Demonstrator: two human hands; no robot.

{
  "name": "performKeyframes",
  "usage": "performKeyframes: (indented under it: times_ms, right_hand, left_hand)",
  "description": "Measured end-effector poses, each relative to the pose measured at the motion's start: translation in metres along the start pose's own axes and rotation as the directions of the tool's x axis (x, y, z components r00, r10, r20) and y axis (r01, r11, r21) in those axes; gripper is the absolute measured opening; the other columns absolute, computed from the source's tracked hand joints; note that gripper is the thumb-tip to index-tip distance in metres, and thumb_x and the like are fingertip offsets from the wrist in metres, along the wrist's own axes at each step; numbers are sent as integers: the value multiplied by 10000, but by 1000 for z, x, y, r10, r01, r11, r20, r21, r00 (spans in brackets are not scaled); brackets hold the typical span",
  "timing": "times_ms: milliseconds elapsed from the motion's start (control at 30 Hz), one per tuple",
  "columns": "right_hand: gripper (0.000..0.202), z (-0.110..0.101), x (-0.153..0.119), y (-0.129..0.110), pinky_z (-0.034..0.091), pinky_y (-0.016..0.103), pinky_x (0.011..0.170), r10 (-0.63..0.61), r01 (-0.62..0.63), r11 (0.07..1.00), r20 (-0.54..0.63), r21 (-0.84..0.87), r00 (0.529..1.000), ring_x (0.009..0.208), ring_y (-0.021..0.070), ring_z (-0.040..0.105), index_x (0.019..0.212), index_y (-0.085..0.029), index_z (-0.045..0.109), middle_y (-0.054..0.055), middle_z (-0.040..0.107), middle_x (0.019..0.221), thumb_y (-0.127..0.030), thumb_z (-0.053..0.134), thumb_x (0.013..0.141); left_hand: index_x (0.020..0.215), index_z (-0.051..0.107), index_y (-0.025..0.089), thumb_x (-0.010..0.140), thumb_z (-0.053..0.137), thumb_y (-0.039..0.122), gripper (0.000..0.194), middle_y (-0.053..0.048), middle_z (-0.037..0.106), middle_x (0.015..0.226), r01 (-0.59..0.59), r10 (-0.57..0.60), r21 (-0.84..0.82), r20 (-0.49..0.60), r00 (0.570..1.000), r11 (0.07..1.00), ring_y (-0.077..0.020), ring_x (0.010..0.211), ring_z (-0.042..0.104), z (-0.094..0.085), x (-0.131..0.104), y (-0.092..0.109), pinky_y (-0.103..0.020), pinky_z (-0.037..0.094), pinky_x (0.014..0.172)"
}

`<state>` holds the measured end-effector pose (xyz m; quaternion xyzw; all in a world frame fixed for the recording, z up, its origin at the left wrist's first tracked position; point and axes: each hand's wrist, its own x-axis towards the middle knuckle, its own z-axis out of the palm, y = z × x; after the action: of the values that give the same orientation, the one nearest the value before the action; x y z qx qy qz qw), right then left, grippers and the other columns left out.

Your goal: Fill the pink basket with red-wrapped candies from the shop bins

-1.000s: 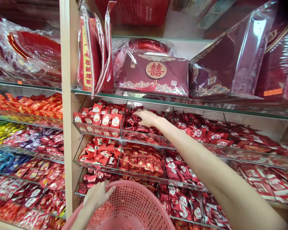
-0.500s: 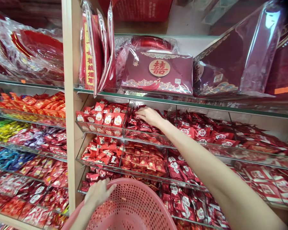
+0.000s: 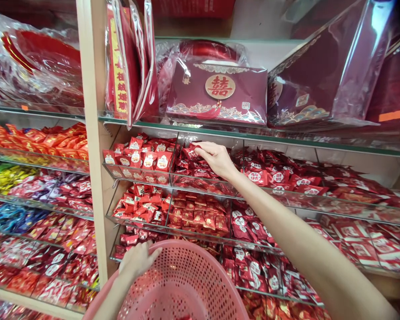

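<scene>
My left hand (image 3: 138,261) grips the rim of a pink perforated plastic basket (image 3: 195,271) at the bottom centre, its thumb inside the rim. My right hand (image 3: 217,158) is over the upper bin's middle compartment, fingers pinched on a dark red wrapped packet (image 3: 191,152). More dark red packets (image 3: 200,171) lie below that hand. Left of them, a compartment holds red packets with white labels (image 3: 149,161). A small bit of red shows at the bottom of the basket.
A glass shelf (image 3: 220,129) above the bins carries maroon gift bags (image 3: 216,95) in clear plastic. A wooden post (image 3: 92,146) divides the shelving. Lower clear bins (image 3: 200,231) hold red packets. Left shelves hold orange, yellow and blue packets (image 3: 15,218).
My right hand has lifted slightly and shifted right, and a dark red packet now shows at its fingertips. The view has moved a little; my left hand still grips the basket.
</scene>
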<state>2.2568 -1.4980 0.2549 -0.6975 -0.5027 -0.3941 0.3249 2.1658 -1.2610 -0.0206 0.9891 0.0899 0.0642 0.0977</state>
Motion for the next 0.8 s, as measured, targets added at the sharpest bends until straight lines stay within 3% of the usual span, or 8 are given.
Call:
performKeyframes:
  times_ms: [167, 300, 400, 467, 567, 633, 800]
  right_hand:
    - [247, -15, -49, -52, 394, 338, 904, 45, -45, 988, 6, 148, 999, 995, 138, 543, 994, -246, 644, 10, 620, 1062, -307, 444, 864]
    - [236, -3, -120, -79, 408, 338, 853, 165, -249, 911, 264, 328, 950, 940, 134, 540, 952, -236, 645, 30, 612, 1023, -321, 444, 863]
    - [313, 24, -180, -77, 407, 299, 747, 253, -486, 788, 519, 379, 816, 798, 126, 514, 769, -170, 621, 29, 588, 836, -374, 406, 871]
    - [391, 44, -217, -72, 358, 247, 594, 303, -642, 680, 660, 356, 687, 609, 93, 413, 609, -152, 504, -21, 448, 625, -432, 397, 860]
    - [448, 66, -257, -67, 226, 228, 496, 292, -785, 541, 807, 303, 513, 520, 66, 226, 531, -170, 319, -58, 229, 556, -492, 411, 829]
    - [458, 74, -271, -69, 191, 232, 496, 254, -820, 491, 852, 294, 457, 529, 66, 197, 530, -173, 286, -58, 207, 562, -503, 417, 819]
    - [453, 89, -275, -92, 169, 230, 486, 151, -836, 443, 892, 324, 426, 524, 60, 182, 520, -168, 281, -61, 195, 557, -475, 446, 811]
  left_hand:
    - [979, 589, 213, 758, 195, 668, 642, -127, 667, 899, -22, 21, 22, 6, 1000, 1000, -283, 857, 619, -7, -2, 1, -360, 438, 698]
    - [956, 597, 199, 744, 215, 682, 651, -130, 668, 874, -4, 3, 47, 24, 1000, 999, -275, 857, 618, -13, -5, 5, -344, 435, 705]
    - [982, 594, 219, 734, 239, 684, 635, -118, 662, 926, 0, -2, 62, 32, 999, 998, -268, 887, 609, -16, -6, 11, -338, 432, 721]
    - [1016, 586, 209, 736, 236, 682, 652, -126, 659, 936, 1, -4, 72, 41, 999, 997, -270, 897, 604, -16, -7, 14, -343, 430, 737]
    - [1061, 568, 204, 742, 216, 678, 671, -130, 656, 946, -7, 2, 85, 54, 999, 996, -276, 900, 604, -16, -10, 16, -353, 433, 743]
    - [1053, 569, 205, 745, 200, 680, 676, -128, 654, 947, -17, 12, 95, 56, 998, 995, -277, 896, 605, -15, -11, 17, -357, 435, 740]
    - [1025, 579, 194, 751, 192, 675, 675, -131, 654, 936, -24, 18, 101, 63, 998, 995, -268, 884, 603, -13, -13, 23, -359, 435, 741]
